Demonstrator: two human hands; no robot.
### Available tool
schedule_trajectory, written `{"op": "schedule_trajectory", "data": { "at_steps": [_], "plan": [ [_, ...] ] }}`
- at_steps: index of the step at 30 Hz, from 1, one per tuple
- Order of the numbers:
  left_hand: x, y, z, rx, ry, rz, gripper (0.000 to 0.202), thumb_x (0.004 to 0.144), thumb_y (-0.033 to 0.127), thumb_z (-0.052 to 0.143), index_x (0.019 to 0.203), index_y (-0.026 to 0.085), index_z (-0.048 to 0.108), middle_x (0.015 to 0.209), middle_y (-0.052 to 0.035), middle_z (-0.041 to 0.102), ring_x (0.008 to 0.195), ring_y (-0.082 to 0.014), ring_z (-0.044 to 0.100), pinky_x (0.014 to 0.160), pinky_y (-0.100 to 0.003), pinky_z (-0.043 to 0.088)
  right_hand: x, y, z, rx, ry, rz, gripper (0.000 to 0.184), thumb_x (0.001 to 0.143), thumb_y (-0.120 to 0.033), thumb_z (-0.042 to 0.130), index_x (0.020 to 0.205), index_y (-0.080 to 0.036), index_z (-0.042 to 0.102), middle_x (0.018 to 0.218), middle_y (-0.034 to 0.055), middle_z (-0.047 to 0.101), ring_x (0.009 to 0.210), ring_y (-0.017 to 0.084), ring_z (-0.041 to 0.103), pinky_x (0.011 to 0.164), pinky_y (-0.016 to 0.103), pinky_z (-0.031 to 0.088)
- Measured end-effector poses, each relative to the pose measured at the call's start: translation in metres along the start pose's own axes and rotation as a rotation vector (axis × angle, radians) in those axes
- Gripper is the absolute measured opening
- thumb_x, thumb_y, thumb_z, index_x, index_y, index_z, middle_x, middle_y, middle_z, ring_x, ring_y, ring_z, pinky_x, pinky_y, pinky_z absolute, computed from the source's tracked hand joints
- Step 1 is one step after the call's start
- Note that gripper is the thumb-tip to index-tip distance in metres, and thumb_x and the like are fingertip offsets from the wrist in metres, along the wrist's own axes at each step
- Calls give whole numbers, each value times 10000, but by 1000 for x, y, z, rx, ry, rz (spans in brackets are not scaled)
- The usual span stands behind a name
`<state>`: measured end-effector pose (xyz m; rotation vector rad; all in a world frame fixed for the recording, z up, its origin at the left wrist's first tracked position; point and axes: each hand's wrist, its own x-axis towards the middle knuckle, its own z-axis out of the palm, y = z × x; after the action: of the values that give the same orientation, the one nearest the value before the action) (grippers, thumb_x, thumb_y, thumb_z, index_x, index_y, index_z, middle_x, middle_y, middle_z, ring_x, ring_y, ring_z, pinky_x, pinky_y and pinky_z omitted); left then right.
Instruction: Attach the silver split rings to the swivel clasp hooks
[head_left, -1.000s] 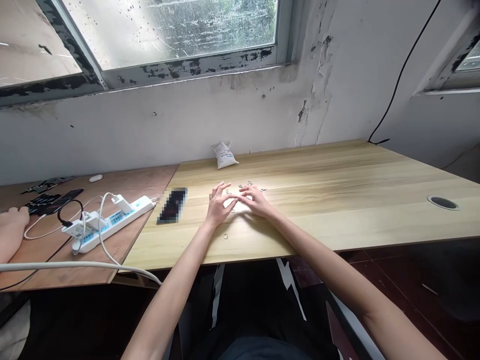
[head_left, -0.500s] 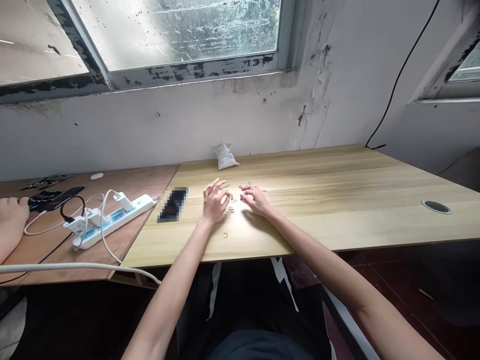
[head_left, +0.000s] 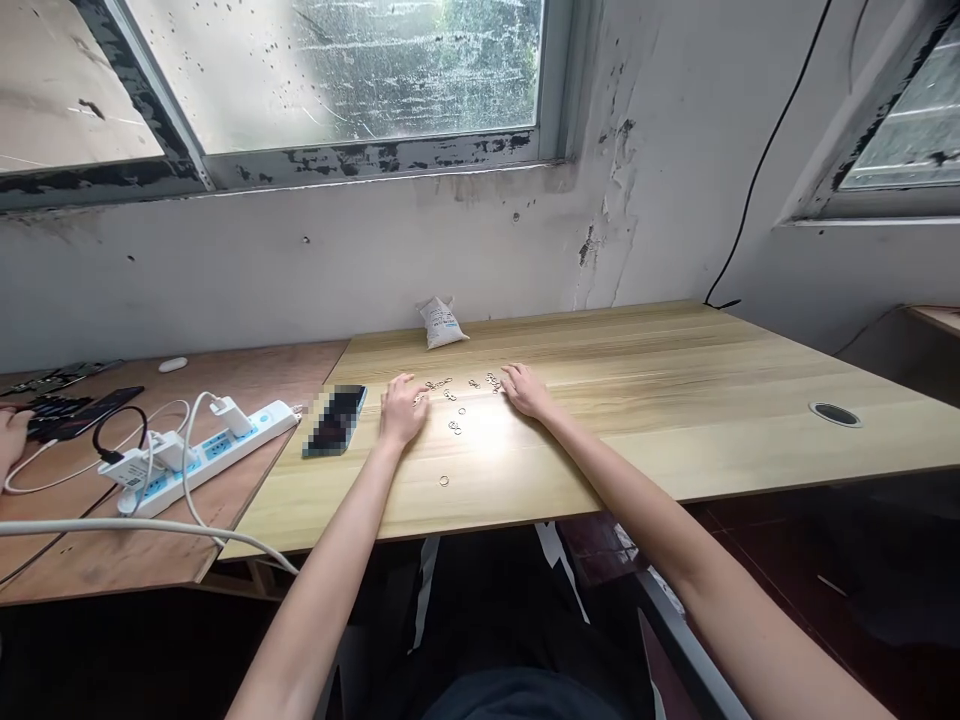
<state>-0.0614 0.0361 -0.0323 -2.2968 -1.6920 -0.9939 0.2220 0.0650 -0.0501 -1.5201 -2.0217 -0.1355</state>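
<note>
Several small metal rings point(head_left: 455, 427) lie scattered on the pale wooden table point(head_left: 637, 440). My left hand point(head_left: 403, 412) rests on the tabletop to their left, fingers loosely bent and apart, thumb toward a few rings. On the other side, my right hand point(head_left: 526, 391) lies low with its fingertips beside a small cluster of rings point(head_left: 493, 382). I see nothing held in either hand. One single ring point(head_left: 444, 481) lies closer to the front edge, between my forearms.
A white packet point(head_left: 442, 323) stands by the wall. Left of my hand lies a phone point(head_left: 335, 420). A power strip point(head_left: 217, 460) with plugs and cables occupies the brown table, where another person's hand point(head_left: 11, 440) shows. A round grommet point(head_left: 835, 414) sits at right.
My hands have moved apart, the left one leftward and the right one slightly rightward, showing more rings between them. The view has shifted a little. The other person's hand has drawn left.
</note>
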Motion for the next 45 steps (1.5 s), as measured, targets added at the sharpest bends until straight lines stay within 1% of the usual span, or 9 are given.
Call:
{"op": "schedule_trajectory", "data": {
  "at_steps": [4, 9, 16, 21, 25, 30, 35, 39, 45],
  "plan": [
    [-4, 18, 4, -21, -99, 180, 188, 877, 324, 561, 969, 281, 719, 1308, -58, 565, 1303, -286, 436, 1049, -481, 383, 13, -8, 5, 22, -97, -131, 326, 939, -345, 565, 1220, -178, 561, 1234, 89, 581, 1034, 208, 608, 870, 420, 528],
    [-7, 25, 6, -15, -118, 212, 232, 928, 330, 494, 969, 261, 711, 1298, -80, 569, 1301, -289, 434, 1038, -501, 389, 21, -27, 12, 71, -206, -263, 322, 937, -341, 569, 1216, -180, 562, 1235, 86, 578, 1031, 206, 607, 870, 421, 527],
    [-18, 31, 2, -24, -144, 249, 214, 928, 348, 510, 974, 264, 702, 1317, -67, 557, 1308, -288, 432, 1048, -498, 400, -38, -45, -7, 157, -339, -400, 542, 976, -529, 375, 1419, -226, 449, 1502, 115, 408, 1407, 258, 343, 1147, 463, 281],
    [-23, 37, 1, -19, -170, 285, 213, 930, 356, 511, 995, 270, 696, 1325, -61, 547, 1298, -276, 440, 1079, -501, 372, -58, -44, -24, 232, -337, -386, 580, 968, -507, 403, 1479, -237, 353, 1537, 103, 345, 1413, 248, 337, 1147, 442, 303],
    [-23, 38, 0, -17, -194, 288, 233, 928, 369, 516, 1069, 279, 679, 1326, -67, 540, 1290, -276, 445, 1083, -493, 365, -55, -29, -36, 272, -329, -328, 635, 921, -504, 508, 1462, -201, 372, 1520, 144, 367, 1372, 277, 404, 1080, 431, 408],
    [-23, 34, 3, -20, -230, 295, 246, 939, 403, 490, 1050, 304, 685, 1323, -49, 547, 1292, -278, 443, 1077, -504, 351, -68, -10, -56, 275, -311, -303, 427, 983, -390, 395, 1356, -213, 503, 1443, 123, 474, 1302, 249, 491, 1028, 422, 459],
    [-20, 33, 5, -30, -222, 297, 216, 927, 355, 505, 1019, 291, 690, 1290, -54, 571, 1270, -276, 459, 1045, -483, 368, -87, -10, -74, 160, -259, -288, 343, 978, -367, 416, 1206, -207, 617, 1290, 118, 579, 1022, 222, 642, 830, 362, 536],
    [-13, 35, 3, -46, -168, 283, 210, 933, 323, 493, 965, 277, 695, 1224, -53, 609, 1220, -256, 493, 1066, -474, 318, -84, -16, -78, -9, -238, -331, 293, 969, -266, 415, 1111, -203, 664, 1166, 124, 617, 854, 217, 621, 670, 332, 469],
    [-2, 25, -5, -41, -186, 286, 203, 928, 281, 498, 1004, 244, 683, 1159, -64, 634, 1138, -247, 550, 999, -447, 363, -64, -18, -78, -178, -323, -532, 291, 940, -120, 420, 797, -148, 671, 823, 90, 635, 709, 163, 538, 650, 291, 339]
  ]
}}
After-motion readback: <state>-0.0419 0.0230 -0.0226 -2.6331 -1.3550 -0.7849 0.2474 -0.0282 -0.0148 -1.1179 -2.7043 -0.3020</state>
